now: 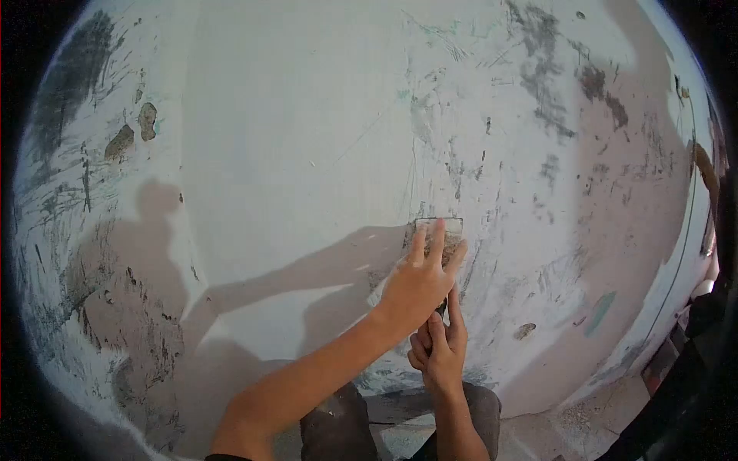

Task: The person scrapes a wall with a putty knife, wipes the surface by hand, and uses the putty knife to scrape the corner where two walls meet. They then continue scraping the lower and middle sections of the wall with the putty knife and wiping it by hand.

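A flat scraper (453,226) with a wide blade lies against the scuffed wall (307,115), its edge pointing up. My left hand (421,284) reaches across from the lower left; its spread fingers lie flat on the blade. Just below it, my right hand (442,347) is wrapped round the scraper's handle, which is mostly hidden by the two hands. Dark scratches and patches mark the wall around the blade.
Wall corners run down at the left and right. Small holes (525,331) show in the plaster. My knees (338,422) are close to the wall, above a dusty floor (600,415). Dark objects stand at the right edge.
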`<state>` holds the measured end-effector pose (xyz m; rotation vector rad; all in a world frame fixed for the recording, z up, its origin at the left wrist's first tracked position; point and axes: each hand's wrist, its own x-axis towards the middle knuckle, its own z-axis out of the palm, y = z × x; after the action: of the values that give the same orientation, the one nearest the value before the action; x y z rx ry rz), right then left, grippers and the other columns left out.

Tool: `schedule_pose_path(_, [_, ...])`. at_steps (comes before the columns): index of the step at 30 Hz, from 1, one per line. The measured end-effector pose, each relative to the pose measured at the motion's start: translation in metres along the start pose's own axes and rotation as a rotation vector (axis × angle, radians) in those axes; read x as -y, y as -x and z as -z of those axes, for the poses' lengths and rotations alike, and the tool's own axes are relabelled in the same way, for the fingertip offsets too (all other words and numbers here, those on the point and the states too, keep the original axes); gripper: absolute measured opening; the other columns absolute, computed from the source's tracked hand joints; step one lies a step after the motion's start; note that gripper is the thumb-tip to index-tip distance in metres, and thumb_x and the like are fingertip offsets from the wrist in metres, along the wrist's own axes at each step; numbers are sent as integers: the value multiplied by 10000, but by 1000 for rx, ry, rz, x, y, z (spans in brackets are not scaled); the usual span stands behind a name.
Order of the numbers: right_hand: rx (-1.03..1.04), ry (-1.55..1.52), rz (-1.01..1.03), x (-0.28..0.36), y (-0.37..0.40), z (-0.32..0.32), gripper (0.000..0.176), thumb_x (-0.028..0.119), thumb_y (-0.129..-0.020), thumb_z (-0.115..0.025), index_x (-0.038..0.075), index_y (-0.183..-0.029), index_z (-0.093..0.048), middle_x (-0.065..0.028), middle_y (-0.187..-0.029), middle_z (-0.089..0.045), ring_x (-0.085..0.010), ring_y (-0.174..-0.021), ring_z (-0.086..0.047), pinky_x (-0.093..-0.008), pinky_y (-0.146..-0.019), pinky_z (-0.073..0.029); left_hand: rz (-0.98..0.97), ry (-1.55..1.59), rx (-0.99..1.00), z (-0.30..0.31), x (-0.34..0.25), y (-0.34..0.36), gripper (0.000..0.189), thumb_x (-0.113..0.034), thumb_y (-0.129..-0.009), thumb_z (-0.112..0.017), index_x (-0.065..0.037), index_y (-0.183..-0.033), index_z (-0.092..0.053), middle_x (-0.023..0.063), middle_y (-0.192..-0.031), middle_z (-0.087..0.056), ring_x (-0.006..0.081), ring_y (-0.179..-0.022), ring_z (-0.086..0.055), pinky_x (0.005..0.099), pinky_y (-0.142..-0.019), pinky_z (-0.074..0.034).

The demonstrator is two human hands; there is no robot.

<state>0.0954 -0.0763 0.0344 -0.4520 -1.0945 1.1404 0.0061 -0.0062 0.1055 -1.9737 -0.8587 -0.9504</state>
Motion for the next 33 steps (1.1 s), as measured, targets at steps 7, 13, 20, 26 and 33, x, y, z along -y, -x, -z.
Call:
schedule_pose_path(7, [27,20,14,1,-6,-1,623,151,-1078,-430,159,-1625,-132,47,-626,-309,-33,-429,-275,-214,-368,-218,27,-4,36,6,1,-4,616,-57,-810,-693,-93,-1410,-556,302,-1494,-396,482,-1316,-461,395,-829,-629])
schedule_pose_path(13, [7,5,9,-3,-4,-2,629,140,-1071,-440,156,-1623,-140,40,-626,-312,-38,-422,-284,-209,-361,-234,35,-32,14,-2,-3,1,607,-65,-802,-706,-84,-1393,-570,298,-1483,-420,478,-1322,-458,396,-813,-633])
schedule_pose_path(20, [45,-7,-19,-2,0,1,636,172,-1086,-435,183,-1631,-106,58,-617,-338,-33,-447,-293,-234,-384,-251,56,-44,34,3,-1,1,611,-40,-799,-698,-109,-1393,-574,275,-1482,-434,452,-1322,-466,397,-832,-631])
schedule_pose_path(26, [18,19,58,1,-5,-10,662,174,-1078,-459,174,-1629,-92,53,-615,-304,-32,-438,-277,-203,-370,-219,66,-46,63,6,2,-1,600,-35,-808,-673,-132,-1392,-578,249,-1495,-428,439,-1308,-478,400,-859,-623])
schedule_pose_path(33, [50,-50,54,1,-11,-13,638,174,-1086,-441,178,-1628,-105,39,-638,-320,-33,-423,-278,-208,-359,-208,59,17,34,10,10,-10,510,-47,-817,-662,-155,-1314,-628,247,-1481,-442,451,-1314,-469,416,-881,-615])
